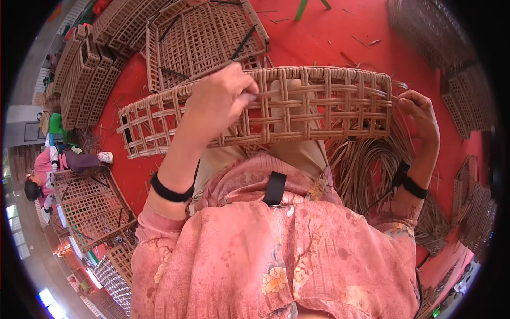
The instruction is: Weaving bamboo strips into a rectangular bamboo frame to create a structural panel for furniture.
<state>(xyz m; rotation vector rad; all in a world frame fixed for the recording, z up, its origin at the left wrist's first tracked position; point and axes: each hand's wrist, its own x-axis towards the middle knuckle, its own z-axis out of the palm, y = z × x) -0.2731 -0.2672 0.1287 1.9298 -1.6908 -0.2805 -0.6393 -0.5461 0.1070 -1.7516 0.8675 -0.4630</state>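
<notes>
A brown woven wicker tray (313, 118) stands on edge across my lap, its open lattice side facing up and its wrapped rim along the far edge. My left hand (220, 98) is over the left half of the lattice, thumb and fingers pinched on a wicker strand (271, 94) that looks slightly blurred. My right hand (422, 111) is at the tray's right end, fingers curled together beside a loose strand end (399, 84). What these fingers hold is too small to make out. Dark bands circle both wrists.
A large bundle of loose strands (377, 159) lies right of my knees on the red floor (340, 32). Another woven tray (204, 40) lies beyond. Stacked wicker panels (87, 80) stand at far left, more (462, 80) at right. A person (45, 170) works at left beside a tray (95, 204).
</notes>
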